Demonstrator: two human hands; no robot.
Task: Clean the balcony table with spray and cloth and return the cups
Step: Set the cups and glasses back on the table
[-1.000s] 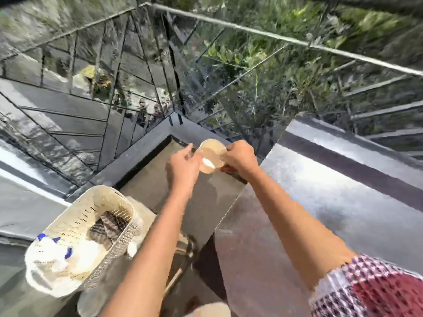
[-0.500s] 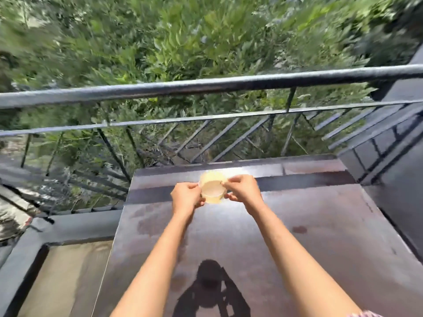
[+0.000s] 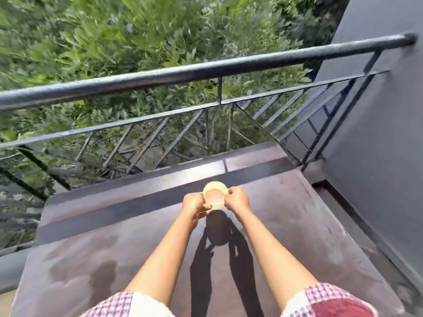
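I hold a pale cup [image 3: 215, 195] between both hands over the far half of the dark brown table [image 3: 297, 225]. My left hand [image 3: 193, 203] curls round its left side and my right hand [image 3: 238, 199] pinches its right rim. The cup stands upright, mouth up; I cannot tell whether its base touches the tabletop. The shadow [image 3: 217, 232] of cup and arms falls on the table toward me. Damp patches [image 3: 103, 277] darken the near left of the surface. Beyond the table's far edge runs a black metal railing [image 3: 160, 78], with green foliage [image 3: 137, 30] behind it and a grey wall [image 3: 377, 110] on the right. Checked sleeves [image 3: 320, 296] cover my upper arms.
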